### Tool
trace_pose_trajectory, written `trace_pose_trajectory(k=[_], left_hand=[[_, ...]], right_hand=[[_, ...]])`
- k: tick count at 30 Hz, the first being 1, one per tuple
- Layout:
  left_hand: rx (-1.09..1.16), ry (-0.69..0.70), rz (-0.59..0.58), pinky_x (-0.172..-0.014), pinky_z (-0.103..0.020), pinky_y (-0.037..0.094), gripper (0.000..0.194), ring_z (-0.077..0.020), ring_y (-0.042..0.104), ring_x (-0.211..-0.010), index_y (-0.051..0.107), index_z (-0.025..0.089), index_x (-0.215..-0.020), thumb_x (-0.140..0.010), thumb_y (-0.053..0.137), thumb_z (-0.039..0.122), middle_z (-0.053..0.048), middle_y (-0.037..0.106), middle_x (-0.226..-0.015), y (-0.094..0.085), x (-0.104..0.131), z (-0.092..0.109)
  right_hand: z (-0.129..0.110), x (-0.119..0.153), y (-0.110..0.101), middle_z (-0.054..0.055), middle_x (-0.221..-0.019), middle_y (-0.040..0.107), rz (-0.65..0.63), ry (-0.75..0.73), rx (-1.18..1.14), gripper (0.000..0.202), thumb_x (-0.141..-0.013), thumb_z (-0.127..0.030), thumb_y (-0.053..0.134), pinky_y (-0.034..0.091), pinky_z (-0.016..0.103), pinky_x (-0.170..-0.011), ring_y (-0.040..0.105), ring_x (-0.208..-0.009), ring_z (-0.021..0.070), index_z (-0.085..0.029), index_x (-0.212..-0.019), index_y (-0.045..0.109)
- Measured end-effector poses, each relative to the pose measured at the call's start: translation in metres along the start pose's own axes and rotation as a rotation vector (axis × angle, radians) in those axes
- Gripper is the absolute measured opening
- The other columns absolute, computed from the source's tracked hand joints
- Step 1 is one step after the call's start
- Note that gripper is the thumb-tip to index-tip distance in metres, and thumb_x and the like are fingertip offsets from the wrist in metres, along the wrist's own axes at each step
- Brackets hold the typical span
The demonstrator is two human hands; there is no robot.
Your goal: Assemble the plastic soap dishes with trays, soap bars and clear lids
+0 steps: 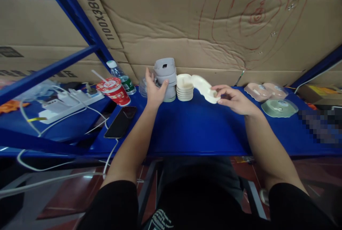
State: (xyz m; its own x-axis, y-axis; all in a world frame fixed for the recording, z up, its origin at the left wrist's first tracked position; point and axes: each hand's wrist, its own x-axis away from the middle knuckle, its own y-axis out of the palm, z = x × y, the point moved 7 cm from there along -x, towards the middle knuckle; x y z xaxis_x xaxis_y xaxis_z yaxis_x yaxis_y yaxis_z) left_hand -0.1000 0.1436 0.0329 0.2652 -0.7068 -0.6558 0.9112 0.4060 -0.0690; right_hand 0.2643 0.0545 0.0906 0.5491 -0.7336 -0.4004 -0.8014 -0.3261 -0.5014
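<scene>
My right hand (232, 98) pinches one end of a cream plastic piece (204, 88) between thumb and fingers. This piece is long with two rounded lobes, slightly blurred, and tilts down toward my hand. Its far end is by a stack of cream plastic pieces (185, 92) on the blue table. My left hand (156, 91) is at the left side of a taller stack of grey plastic pieces (165, 71), fingers spread, thumb overlapping the stack's front. Whether it presses on the stack I cannot tell. A clear plastic piece (143, 86) shows partly behind my left hand.
At left are a red paper cup (117, 92) with a straw, a water bottle (125, 80), a black phone (120, 122) and a power strip (69, 106) with white cables. Pink packs (258, 92) and a green pack (279, 108) lie right. Cardboard (165, 19) stands behind.
</scene>
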Motion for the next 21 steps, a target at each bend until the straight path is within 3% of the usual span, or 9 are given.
trace_pose_trajectory(k=[2,5,8,11,13,16,21], left_hand=[[0.007,-0.032,0.026,-0.135,-0.056,0.025,0.113,-0.0398,0.027,-0.165,0.02,0.028,-0.171,-0.084,0.08,0.069,-0.019,0.022,-0.18,0.001,0.003,-0.005],[-0.015,-0.047,0.059,-0.136,-0.054,0.024,0.107,-0.0368,0.029,-0.165,0.024,0.026,-0.169,-0.086,0.079,0.065,-0.02,0.028,-0.177,0.001,0.007,-0.008],[-0.044,-0.027,0.048,-0.136,-0.052,0.026,0.104,-0.0346,0.035,-0.163,0.028,0.025,-0.168,-0.087,0.081,0.061,-0.02,0.034,-0.175,0.003,0.011,-0.004],[-0.059,-0.011,0.021,-0.135,-0.053,0.026,0.103,-0.0354,0.037,-0.161,0.03,0.025,-0.167,-0.086,0.083,0.058,-0.02,0.037,-0.173,0.005,0.014,0.002],[-0.065,0.011,0.017,-0.135,-0.053,0.027,0.102,-0.0361,0.037,-0.161,0.031,0.024,-0.167,-0.086,0.084,0.057,-0.021,0.038,-0.172,0.005,0.015,0.007],[-0.087,0.042,0.007,-0.134,-0.054,0.028,0.101,-0.0363,0.037,-0.161,0.033,0.023,-0.166,-0.086,0.084,0.056,-0.021,0.039,-0.171,0.005,0.015,0.01],[-0.148,0.061,-0.002,-0.136,-0.054,0.023,0.103,-0.0368,0.032,-0.163,0.031,0.02,-0.167,-0.084,0.085,0.053,-0.022,0.035,-0.173,0.003,0.016,0.012]], right_hand=[[-0.008,-0.019,-0.004,0.009,-0.144,0.066,0.122,-0.054,0.151,0.021,-0.095,-0.046,0.077,0.049,0.056,-0.114,0.063,-0.134,0.0319,-0.028,-0.106,0.074],[-0.007,-0.058,0.009,0.013,-0.144,0.064,0.187,-0.105,0.349,0.021,-0.096,-0.043,0.074,0.044,0.061,-0.119,0.058,-0.14,0.0358,-0.025,-0.107,0.072],[0.011,-0.096,0.034,0.016,-0.155,0.056,0.144,-0.086,0.424,0.025,-0.097,-0.044,0.069,0.036,0.065,-0.126,0.047,-0.152,0.039,-0.024,-0.112,0.072],[0.034,-0.119,0.056,0.015,-0.175,0.034,0.085,-0.045,0.439,0.048,-0.097,-0.056,0.067,0.027,0.067,-0.131,0.028,-0.165,0.0404,-0.025,-0.133,0.067],[0.046,-0.123,0.062,0.016,-0.181,0.023,0.085,-0.025,0.439,0.07,-0.094,-0.067,0.067,0.024,0.066,-0.133,0.021,-0.167,0.0405,-0.024,-0.149,0.058],[0.055,-0.115,0.06,0.019,-0.182,0.02,0.122,-0.007,0.444,0.096,-0.089,-0.082,0.063,0.022,0.066,-0.134,0.018,-0.169,0.0399,-0.022,-0.163,0.045],[0.064,-0.077,0.037,0.02,-0.18,0.027,0.188,0.028,0.515,0.107,-0.088,-0.09,0.055,0.023,0.064,-0.134,0.023,-0.168,0.0375,-0.021,-0.168,0.036]])
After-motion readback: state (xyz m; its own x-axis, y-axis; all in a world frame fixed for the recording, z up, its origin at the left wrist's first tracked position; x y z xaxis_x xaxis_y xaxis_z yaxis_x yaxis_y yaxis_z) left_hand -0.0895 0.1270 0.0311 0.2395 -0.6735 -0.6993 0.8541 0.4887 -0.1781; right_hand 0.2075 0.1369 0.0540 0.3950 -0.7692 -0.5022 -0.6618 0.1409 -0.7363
